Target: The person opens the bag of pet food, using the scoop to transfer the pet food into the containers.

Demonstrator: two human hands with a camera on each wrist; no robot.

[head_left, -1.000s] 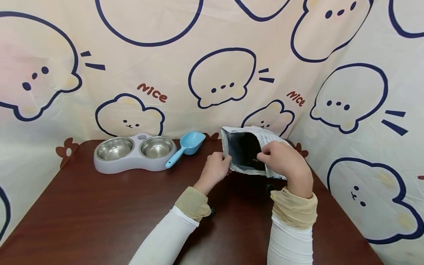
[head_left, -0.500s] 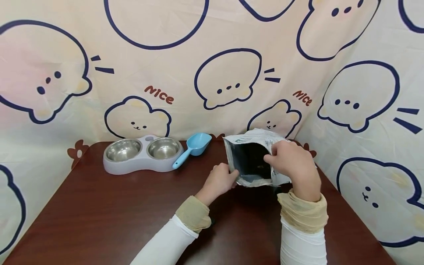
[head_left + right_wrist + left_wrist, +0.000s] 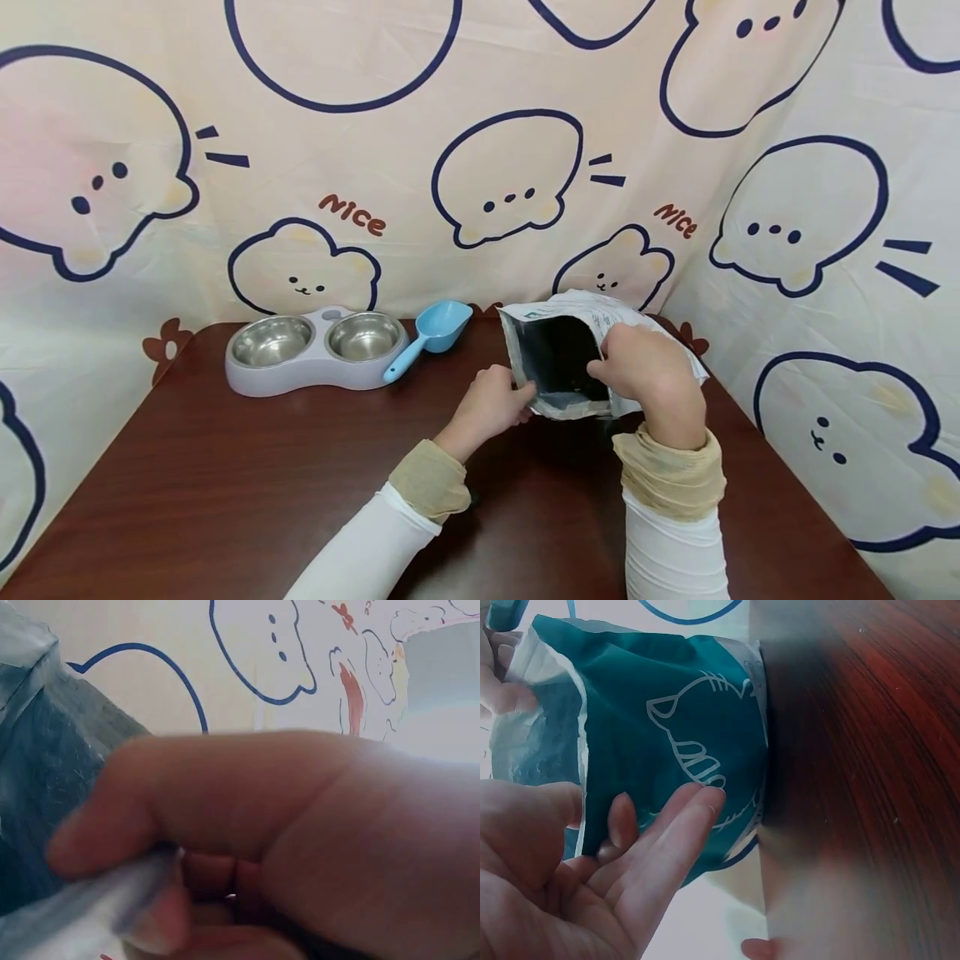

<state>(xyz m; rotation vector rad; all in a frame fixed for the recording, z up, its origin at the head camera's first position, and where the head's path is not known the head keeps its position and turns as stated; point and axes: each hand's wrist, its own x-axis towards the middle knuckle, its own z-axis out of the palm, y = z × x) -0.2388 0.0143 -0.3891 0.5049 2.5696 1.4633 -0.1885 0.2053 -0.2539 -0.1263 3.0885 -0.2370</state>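
A white and teal bag (image 3: 618, 312) with a cat outline on its teal side (image 3: 622, 712) lies tipped at the back right of the table, its mouth facing me. The inside wall (image 3: 527, 358) is silvery; deeper in, it is too dark to make out the contents. At the mouth's left edge my left hand (image 3: 491, 406) pinches the rim, thumb inside, the other fingers (image 3: 679, 832) stretched along the teal outside. My right hand (image 3: 651, 367) grips the opposite rim between thumb and curled forefinger (image 3: 112, 817). Between them the mouth is spread wide.
A pale double bowl stand (image 3: 300, 382) with two steel bowls sits at the back left. Beside it a light blue scoop (image 3: 441, 325) leans its handle against the stand. Patterned cloth (image 3: 465, 92) closes off the back and sides of the dark wooden table (image 3: 225, 475).
Both hands have brought the bag's mouth slightly lower and nearer to me, keeping their hold on the rim. The head view has shifted a little. Bowls and scoop stay in place.
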